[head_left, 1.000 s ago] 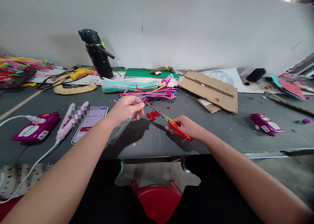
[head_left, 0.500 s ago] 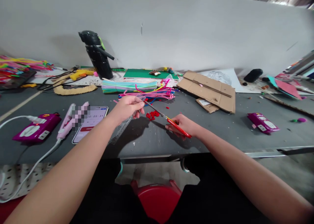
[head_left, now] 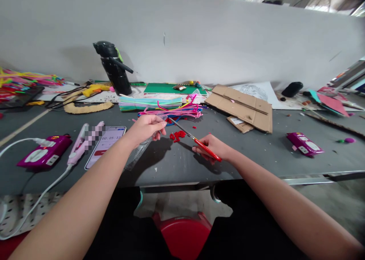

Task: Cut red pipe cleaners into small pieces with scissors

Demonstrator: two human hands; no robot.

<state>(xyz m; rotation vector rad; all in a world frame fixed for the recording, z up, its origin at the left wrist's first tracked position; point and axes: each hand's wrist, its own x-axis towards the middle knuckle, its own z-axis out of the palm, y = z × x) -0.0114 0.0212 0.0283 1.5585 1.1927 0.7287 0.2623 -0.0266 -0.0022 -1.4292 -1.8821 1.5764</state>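
Note:
My left hand (head_left: pixel 150 129) is closed in a pinch around a clear plastic strip (head_left: pixel 138 155) with fine markings, which shows above and below the fingers. Whether a smaller piece is also between those fingertips is hidden. In my right hand (head_left: pixel 210 148) is a pair of scissors (head_left: pixel 205 149) with red handles, my fingers wrapped round them. Their long metal blades point up and left, the tips close to my left fingertips. Under the blades lies a small pile of short red pieces (head_left: pixel 178 135). Just behind are bundles of fuzzy pipe cleaners, pink (head_left: pixel 176 111) and pale green (head_left: pixel 149 103).
To the left lie a phone (head_left: pixel 105 146) showing a timer, a pink corded styling iron (head_left: pixel 85 142) and a purple power strip (head_left: pixel 45 151). A black flask (head_left: pixel 115 70) stands behind. Flat cardboard (head_left: pixel 242 106) and a second purple block (head_left: pixel 305 143) are to the right.
The view has tilted up slightly, so everything sits a little lower. Both hands keep nearly the same pose, with the scissors still by my left fingertips. The phone timer has advanced.

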